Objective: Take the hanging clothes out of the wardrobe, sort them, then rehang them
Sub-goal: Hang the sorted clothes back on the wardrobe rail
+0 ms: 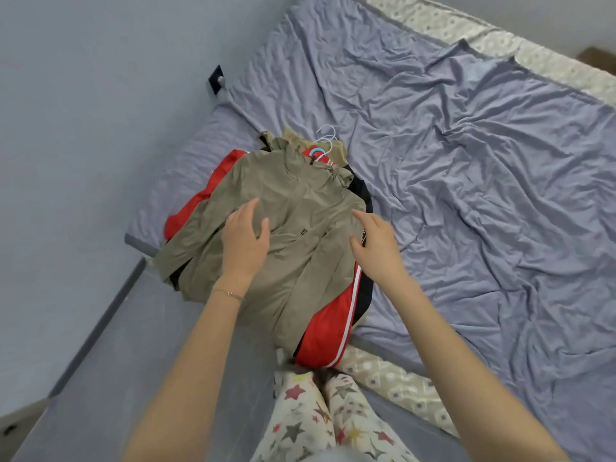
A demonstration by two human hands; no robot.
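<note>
A pile of clothes on hangers lies on the near left corner of the bed. On top is an olive-green jacket (283, 208). Under it a red garment with white and black stripes (330, 331) sticks out at the near side and at the left. White and blue hanger hooks (325, 141) poke out at the far end of the pile. My left hand (245, 235) hovers over the middle of the jacket with relaxed, spread fingers. My right hand (375, 241) is at the jacket's right edge, fingers loosely bent, holding nothing.
The bed is covered with a wrinkled blue-purple sheet (466, 195); a patterned mattress edge (393, 381) shows near my legs. A blue wall (83, 128) stands to the left, with a dark socket (216, 80) by the bed's far corner.
</note>
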